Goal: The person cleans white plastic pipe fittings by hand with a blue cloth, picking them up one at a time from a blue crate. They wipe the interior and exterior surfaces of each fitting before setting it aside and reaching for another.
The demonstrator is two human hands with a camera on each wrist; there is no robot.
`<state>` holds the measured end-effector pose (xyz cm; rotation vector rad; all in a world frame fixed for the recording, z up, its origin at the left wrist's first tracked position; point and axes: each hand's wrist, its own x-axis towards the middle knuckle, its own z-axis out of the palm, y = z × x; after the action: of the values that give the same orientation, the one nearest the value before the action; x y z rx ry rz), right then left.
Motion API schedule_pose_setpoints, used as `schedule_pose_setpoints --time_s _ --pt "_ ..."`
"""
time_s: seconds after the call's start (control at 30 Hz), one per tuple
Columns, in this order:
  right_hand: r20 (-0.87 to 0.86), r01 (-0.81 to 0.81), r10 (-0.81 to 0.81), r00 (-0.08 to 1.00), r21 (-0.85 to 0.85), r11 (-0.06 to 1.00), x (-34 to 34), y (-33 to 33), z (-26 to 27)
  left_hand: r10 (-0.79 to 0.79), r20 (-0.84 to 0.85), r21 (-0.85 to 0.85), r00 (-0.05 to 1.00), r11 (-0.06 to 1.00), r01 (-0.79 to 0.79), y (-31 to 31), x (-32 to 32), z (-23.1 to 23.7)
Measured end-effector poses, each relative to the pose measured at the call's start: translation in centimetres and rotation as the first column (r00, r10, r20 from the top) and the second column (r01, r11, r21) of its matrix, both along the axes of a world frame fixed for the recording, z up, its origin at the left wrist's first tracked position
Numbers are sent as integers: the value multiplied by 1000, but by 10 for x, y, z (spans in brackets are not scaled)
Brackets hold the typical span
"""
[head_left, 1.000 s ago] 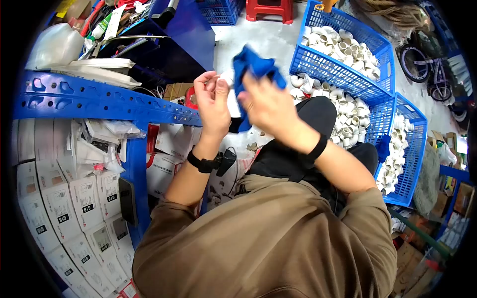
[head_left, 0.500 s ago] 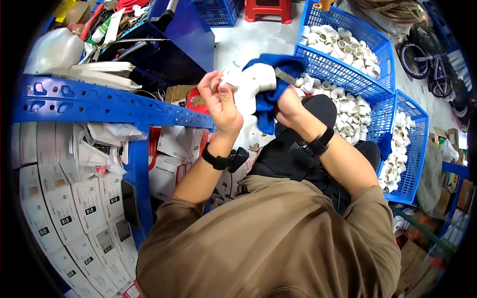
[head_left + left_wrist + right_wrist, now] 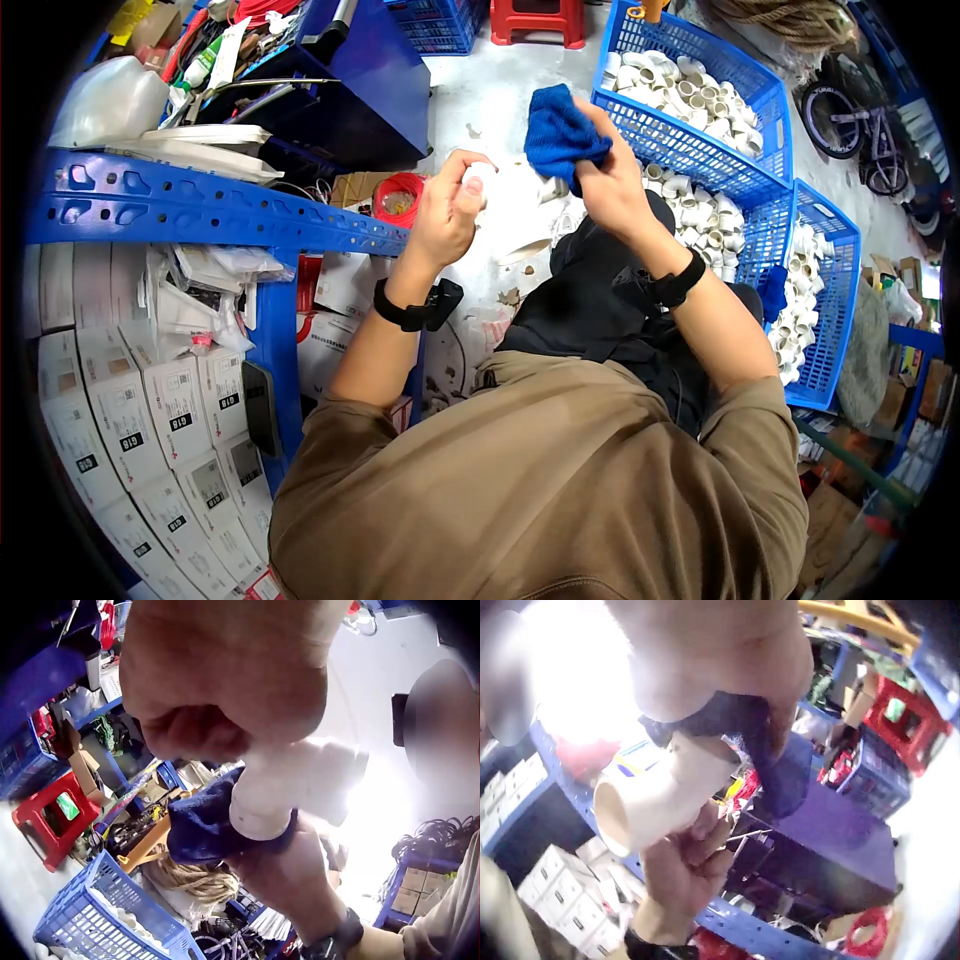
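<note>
A white pipe fitting [image 3: 262, 799] is gripped at one end by the left hand [image 3: 445, 215], its fingers curled; in the head view its outline is washed out against the bright floor. Bunched blue cloth [image 3: 562, 135] is pinched in the right hand [image 3: 615, 185], to the right of the left hand. Seen from the left wrist, the cloth [image 3: 201, 825] lies against the fitting's near end. The right wrist view shows the open mouth of the fitting [image 3: 660, 796], with the cloth [image 3: 780, 776] at its other end under the right hand [image 3: 720, 660].
Blue crates [image 3: 690, 145] of white fittings stand at the right, with more fittings between them. A blue perforated shelf beam [image 3: 200, 205] runs along the left above white boxes [image 3: 150, 400]. A red stool [image 3: 538, 22] is at the far edge. The person's dark-clothed knees are below the hands.
The right hand has lifted the cloth up and away from the person, and it is bunched more tightly. The left hand keeps hold of the fitting, which has turned.
</note>
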<state>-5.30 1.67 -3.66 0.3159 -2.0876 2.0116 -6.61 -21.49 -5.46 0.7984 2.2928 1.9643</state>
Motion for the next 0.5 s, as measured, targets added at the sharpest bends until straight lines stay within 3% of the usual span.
schedule_pose_setpoints --time_s 0.03,0.07,0.1,0.17,0.2,0.23,0.3,0.37,0.43,0.5 --pt "-240 31 21 971 213 977 0 4 1 49 -75 -35 996 998 -52 -2 -1 0" --pt "-385 32 88 919 293 956 -1 9 3 96 -141 -67 985 992 -106 -5 -2 1" --pt "-378 -25 162 911 343 939 7 9 20 94 -141 -68 986 992 -105 0 0 8" --pt "-435 4 341 833 622 783 14 2 35 196 -331 -217 923 936 -277 12 5 22" --pt "-357 -8 343 869 683 731 24 -6 36 226 -289 -201 930 936 -290 13 3 15" --pt "-297 -56 306 905 630 774 30 -15 28 276 -281 -157 919 932 -327 17 3 14" --pt "-367 49 222 903 603 797 42 -25 22 390 -149 -140 909 902 -409 24 7 12" --pt "-481 138 272 834 658 740 45 -22 14 485 -53 -156 873 859 -487 30 12 4" --pt "-579 271 359 732 731 626 49 -20 3 486 60 -131 872 870 -476 29 5 -12" --pt "-568 278 359 741 746 606 49 -20 -3 326 252 -113 911 945 -307 24 -3 -22"
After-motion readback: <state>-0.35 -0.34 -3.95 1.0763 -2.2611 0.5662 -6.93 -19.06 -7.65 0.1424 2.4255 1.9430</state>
